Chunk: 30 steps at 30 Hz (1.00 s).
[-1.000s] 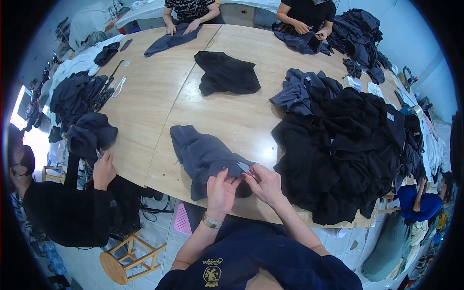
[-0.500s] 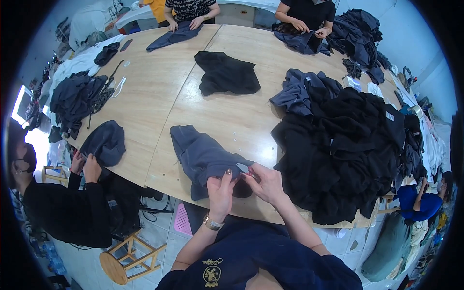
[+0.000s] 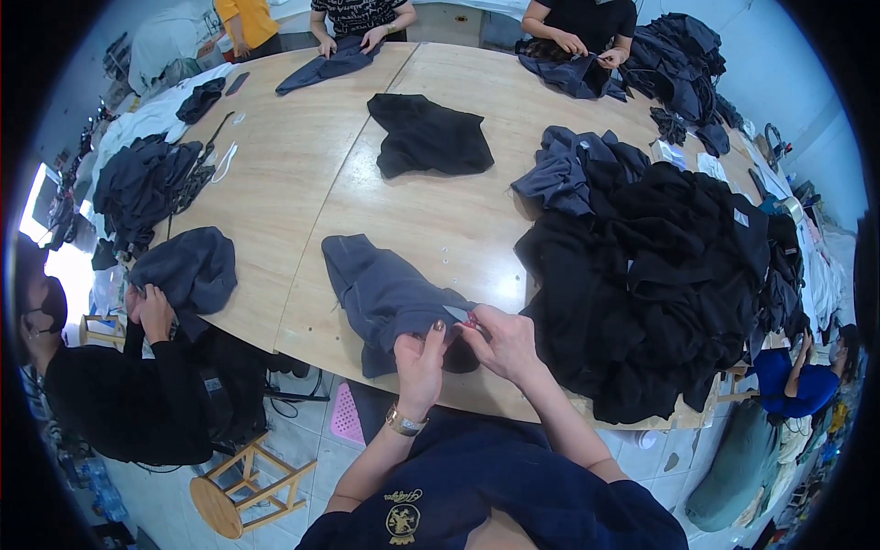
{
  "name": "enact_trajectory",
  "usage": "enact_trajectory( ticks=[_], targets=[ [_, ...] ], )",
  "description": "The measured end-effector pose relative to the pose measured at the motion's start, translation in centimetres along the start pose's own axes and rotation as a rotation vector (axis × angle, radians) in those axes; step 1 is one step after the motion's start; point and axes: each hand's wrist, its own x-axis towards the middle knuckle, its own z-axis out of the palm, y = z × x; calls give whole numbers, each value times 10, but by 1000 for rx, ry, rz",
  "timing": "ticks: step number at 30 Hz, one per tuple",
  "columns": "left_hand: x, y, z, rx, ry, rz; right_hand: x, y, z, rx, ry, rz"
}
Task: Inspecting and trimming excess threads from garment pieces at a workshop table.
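A dark grey-blue garment (image 3: 385, 286) lies bunched on the near edge of the table. My left hand (image 3: 421, 367) pinches its near edge between thumb and fingers. Close beside it, my right hand (image 3: 502, 341) is closed around small thread snips (image 3: 461, 317) with red on the handle. Their pointed blade slants up and left over the cloth. The right fingertips are at the garment's edge too, and partly hide the cloth there. Whether the blades touch a thread is too small to tell.
A big heap of black garments (image 3: 660, 275) stands right of my hands on the wooden table (image 3: 284, 174). One black garment (image 3: 429, 137) lies flat further off. Co-workers handle dark cloth at the left and far edges. A wooden stool (image 3: 220, 504) stands at lower left.
My right hand and the snips have shifted only slightly at the cloth's edge; my left hand stays pinched on it. The co-worker at left has moved their hands left along their garment.
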Motion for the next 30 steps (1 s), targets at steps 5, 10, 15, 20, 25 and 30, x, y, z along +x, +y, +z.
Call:
enact_trajectory(
  ticks=[5,10,15,20,25,30],
  targets=[
    [2,12,1,-146,0,-146,-3,2,0,90,56,139],
    [3,14,0,-196,-6,-196,-7,-3,9,454,114,271],
    [-1,4,-10,-101,-53,-64,1,-3,7,230,99,-118],
    [-2,9,-6,-72,-37,-97,3,1,4,22,95,-303],
    [2,19,15,-121,102,-136,-6,12,12,155,255,-205],
    [2,13,-5,104,-9,-116,-1,10,9,-34,148,-372]
  ],
)
